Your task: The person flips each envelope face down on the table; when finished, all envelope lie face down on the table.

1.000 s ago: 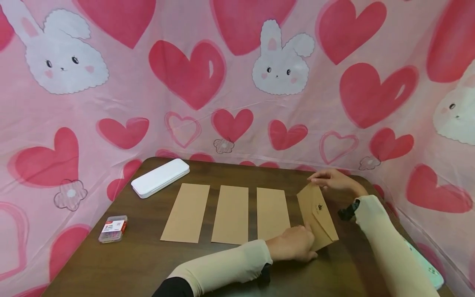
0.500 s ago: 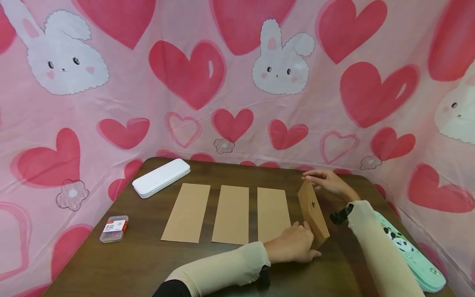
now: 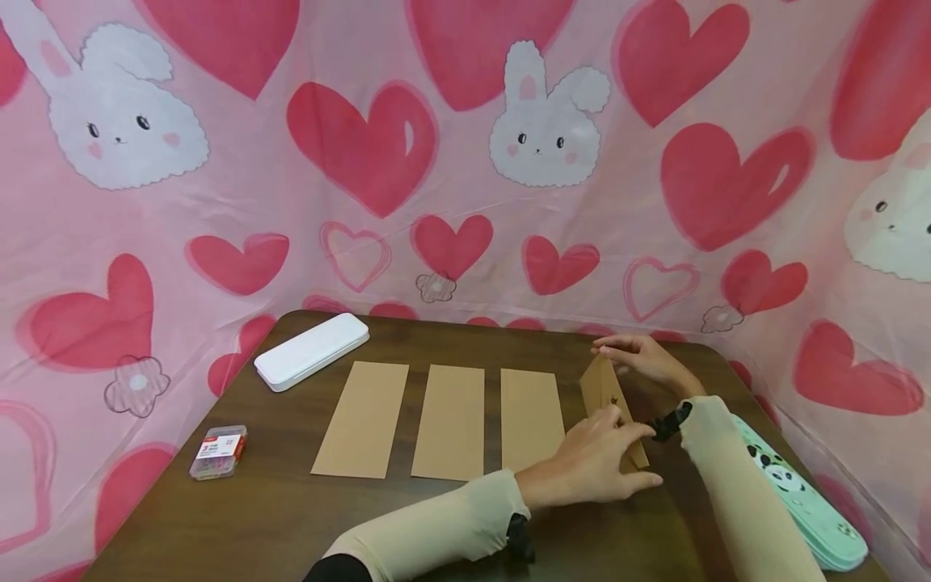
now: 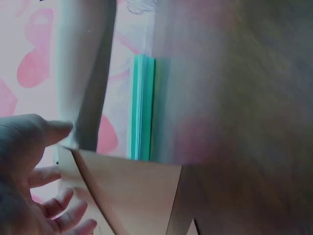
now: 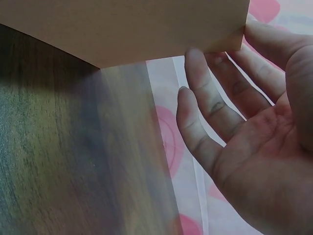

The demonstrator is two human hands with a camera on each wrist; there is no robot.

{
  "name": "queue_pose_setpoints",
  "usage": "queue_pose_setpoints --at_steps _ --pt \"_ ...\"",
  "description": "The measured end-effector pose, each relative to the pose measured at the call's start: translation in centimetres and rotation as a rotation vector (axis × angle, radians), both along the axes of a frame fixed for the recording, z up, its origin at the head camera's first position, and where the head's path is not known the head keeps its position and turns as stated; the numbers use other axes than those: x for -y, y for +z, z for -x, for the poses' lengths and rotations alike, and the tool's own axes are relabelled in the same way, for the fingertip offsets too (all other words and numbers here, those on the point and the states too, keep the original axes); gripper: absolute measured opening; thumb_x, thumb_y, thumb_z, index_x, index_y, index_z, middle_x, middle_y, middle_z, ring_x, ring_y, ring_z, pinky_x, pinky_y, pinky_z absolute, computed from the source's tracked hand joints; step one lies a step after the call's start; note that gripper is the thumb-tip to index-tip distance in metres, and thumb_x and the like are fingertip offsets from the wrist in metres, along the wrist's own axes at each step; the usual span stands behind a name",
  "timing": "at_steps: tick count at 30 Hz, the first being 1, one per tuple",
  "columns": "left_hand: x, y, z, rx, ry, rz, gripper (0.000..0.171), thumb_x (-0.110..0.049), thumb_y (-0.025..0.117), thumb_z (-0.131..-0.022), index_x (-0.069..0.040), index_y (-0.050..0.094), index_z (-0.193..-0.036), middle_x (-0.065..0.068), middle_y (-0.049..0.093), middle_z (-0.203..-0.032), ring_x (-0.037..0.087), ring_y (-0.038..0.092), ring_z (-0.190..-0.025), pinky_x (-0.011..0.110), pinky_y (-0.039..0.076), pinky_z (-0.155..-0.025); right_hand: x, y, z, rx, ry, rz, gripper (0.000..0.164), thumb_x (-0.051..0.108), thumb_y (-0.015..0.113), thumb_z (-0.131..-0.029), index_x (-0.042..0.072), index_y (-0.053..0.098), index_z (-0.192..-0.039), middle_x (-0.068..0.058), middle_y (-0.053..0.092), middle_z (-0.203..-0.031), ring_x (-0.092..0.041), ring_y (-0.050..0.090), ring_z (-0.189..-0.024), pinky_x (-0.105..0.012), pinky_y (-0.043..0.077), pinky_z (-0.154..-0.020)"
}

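A brown kraft envelope (image 3: 600,385) with a pointed flap stands tilted on its long edge at the right of the table. My right hand (image 3: 646,360) pinches its far upper corner between thumb and fingers; the right wrist view shows this hand (image 5: 259,132) at the envelope's edge (image 5: 137,29). In front of the envelope is my left hand (image 3: 591,459), thumb and fingers spread apart, partly covering it in the head view. The left wrist view has the flap side of the envelope (image 4: 132,196) beyond the spread fingers of my left hand (image 4: 24,166).
Three flat brown envelopes (image 3: 361,420), (image 3: 448,424), (image 3: 529,416) lie in a row on the dark wooden table (image 3: 276,525). A white case (image 3: 313,352) is at the back left, a small clear labelled box (image 3: 218,453) at the left edge. A green panda case (image 3: 800,501) lies right.
The envelope has been tipped up from a slant to nearly upright. My left hand has come off its lower edge, rising and spreading its fingers. The right hand keeps the far corner.
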State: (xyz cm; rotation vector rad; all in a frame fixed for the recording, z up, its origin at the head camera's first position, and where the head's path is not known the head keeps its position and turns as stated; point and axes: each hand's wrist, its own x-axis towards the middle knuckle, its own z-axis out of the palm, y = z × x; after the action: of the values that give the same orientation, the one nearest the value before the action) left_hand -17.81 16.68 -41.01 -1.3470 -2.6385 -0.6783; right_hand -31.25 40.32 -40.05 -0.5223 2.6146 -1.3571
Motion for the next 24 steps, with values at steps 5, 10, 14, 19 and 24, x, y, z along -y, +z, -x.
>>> queue_pose_setpoints --at_steps 5,10,14,19,24 --pt "-0.7 -0.5 0.1 -0.066 0.018 0.003 0.038 -0.059 0.064 -0.096 -0.037 0.071 -0.126 -0.014 0.059 -0.108 -0.004 0.049 -0.086 0.009 0.032 -0.066 0.1 -0.2 -0.2 -0.008 -0.011 -0.007 0.043 0.032 0.057 -0.107 0.005 0.061 -0.140 -0.021 0.065 -0.139 -0.009 0.073 -0.100 -0.029 0.060 -0.085" --pt "-0.7 -0.2 0.3 -0.069 -0.002 0.010 0.036 -0.058 0.064 -0.096 -0.037 0.072 -0.125 -0.015 0.058 -0.103 -0.005 0.047 -0.082 0.009 0.032 -0.064 0.0 -1.0 0.1 0.002 0.031 0.085 0.048 0.029 0.044 -0.111 -0.006 0.054 -0.143 0.002 0.070 -0.128 -0.002 0.069 -0.100 -0.022 0.056 -0.087" --pt "-0.4 0.0 0.4 -0.077 -0.017 0.016 0.036 -0.057 0.063 -0.097 -0.038 0.071 -0.126 -0.015 0.057 -0.099 -0.005 0.044 -0.077 0.009 0.031 -0.062 0.4 -2.3 -0.1 0.043 0.049 0.087 0.050 0.025 0.039 -0.113 -0.011 0.046 -0.146 -0.018 0.063 -0.140 -0.021 0.064 -0.124 -0.026 0.054 -0.096" --pt "-0.1 0.1 0.3 -0.089 -0.014 0.009 0.035 -0.057 0.064 -0.096 -0.038 0.071 -0.125 -0.015 0.056 -0.096 -0.005 0.042 -0.073 0.010 0.032 -0.058 1.1 -4.5 -0.2 0.156 0.004 0.079 0.048 0.023 0.059 -0.105 -0.002 0.052 -0.145 -0.028 0.052 -0.147 -0.030 0.061 -0.118 -0.038 0.054 -0.093" --pt "0.0 0.0 0.3 -0.089 -0.029 0.009 0.035 -0.056 0.065 -0.096 -0.038 0.071 -0.126 -0.016 0.057 -0.097 -0.006 0.045 -0.076 0.010 0.032 -0.060 1.1 -5.9 0.2 0.110 0.013 0.052 0.039 0.015 0.071 -0.096 0.002 0.064 -0.133 -0.024 0.060 -0.139 -0.017 0.061 -0.107 -0.034 0.053 -0.089"
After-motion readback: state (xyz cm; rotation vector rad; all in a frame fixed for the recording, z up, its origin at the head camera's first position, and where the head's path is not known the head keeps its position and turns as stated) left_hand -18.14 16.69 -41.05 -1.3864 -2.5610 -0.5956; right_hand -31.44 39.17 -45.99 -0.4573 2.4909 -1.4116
